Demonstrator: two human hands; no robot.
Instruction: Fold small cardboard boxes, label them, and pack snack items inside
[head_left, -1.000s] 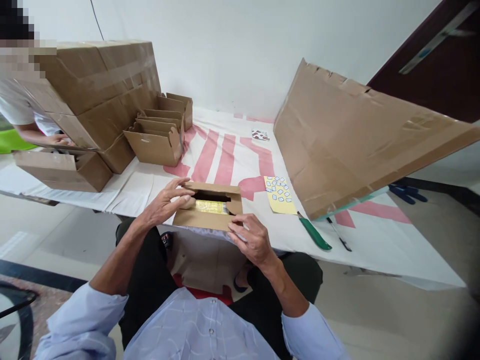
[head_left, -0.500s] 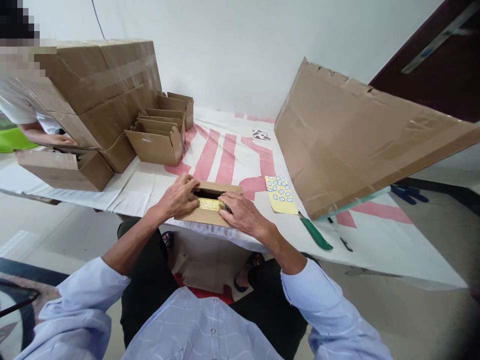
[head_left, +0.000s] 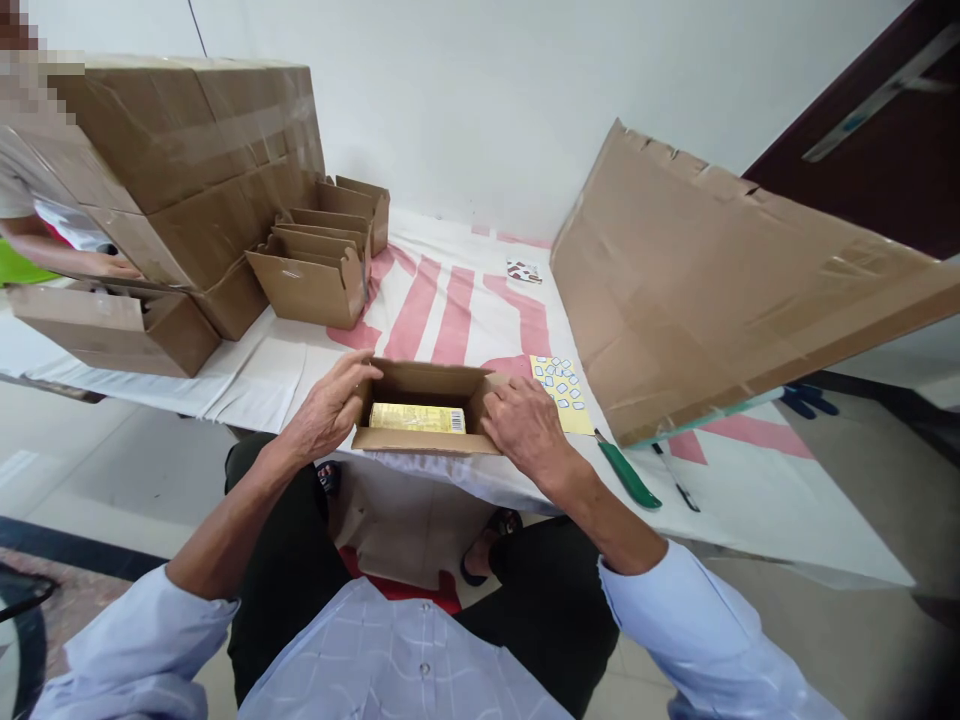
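Note:
An open cardboard box [head_left: 429, 442] lies at the table's front edge, between my hands. Inside it rests a yellow carton [head_left: 416, 418] with a barcode at its right end. My left hand [head_left: 328, 408] is closed around the box's left end, its thumb and fingertips at the wall. At the opposite end, my right hand [head_left: 523, 424] has its fingers bent over the right wall and grips it. Beside my right hand lies a yellow card [head_left: 574, 408] printed with small pale shapes.
A green-handled knife [head_left: 630, 475] and a pen [head_left: 677, 482] lie at right, below a leaning cardboard sheet [head_left: 720, 290]. Several open boxes [head_left: 307, 285] stand at left beside stacked cartons [head_left: 187, 150]. A co-worker's hand [head_left: 112, 266] is over another box [head_left: 112, 330]. A patterned card [head_left: 523, 270] lies farther back.
My hands have moved apart to the box's two ends. Its top is now wide open, and more of the yellow carton inside shows.

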